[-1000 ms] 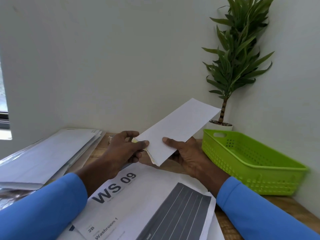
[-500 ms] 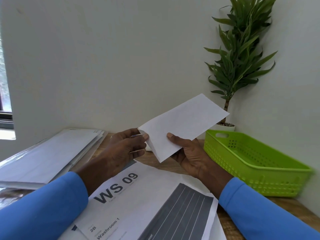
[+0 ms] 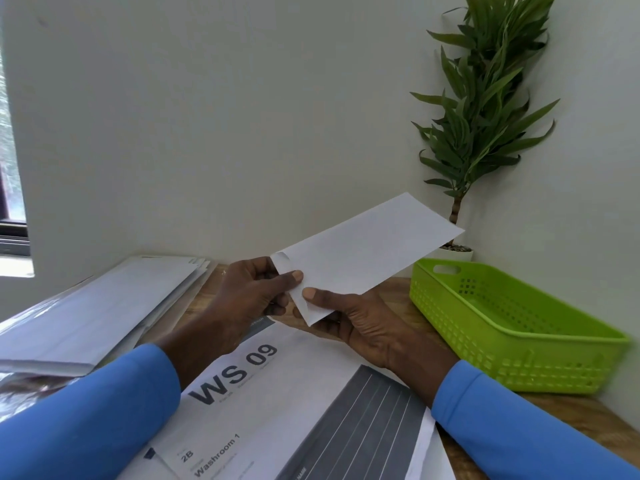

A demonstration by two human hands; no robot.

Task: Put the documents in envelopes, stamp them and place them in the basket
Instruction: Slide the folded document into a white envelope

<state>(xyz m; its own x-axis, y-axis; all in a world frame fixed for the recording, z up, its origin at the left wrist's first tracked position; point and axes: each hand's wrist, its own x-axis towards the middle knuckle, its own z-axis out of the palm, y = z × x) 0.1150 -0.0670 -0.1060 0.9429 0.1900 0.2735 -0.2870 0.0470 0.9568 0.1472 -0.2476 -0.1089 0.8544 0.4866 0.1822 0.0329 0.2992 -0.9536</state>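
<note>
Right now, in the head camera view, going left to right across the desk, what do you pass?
Stack of papers → left hand → right hand → green basket.

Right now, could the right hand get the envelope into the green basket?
Probably yes. The right hand holds the white envelope just left of the green basket, whose open top looks empty, with nothing between them. The left hand would have to let go.
</note>
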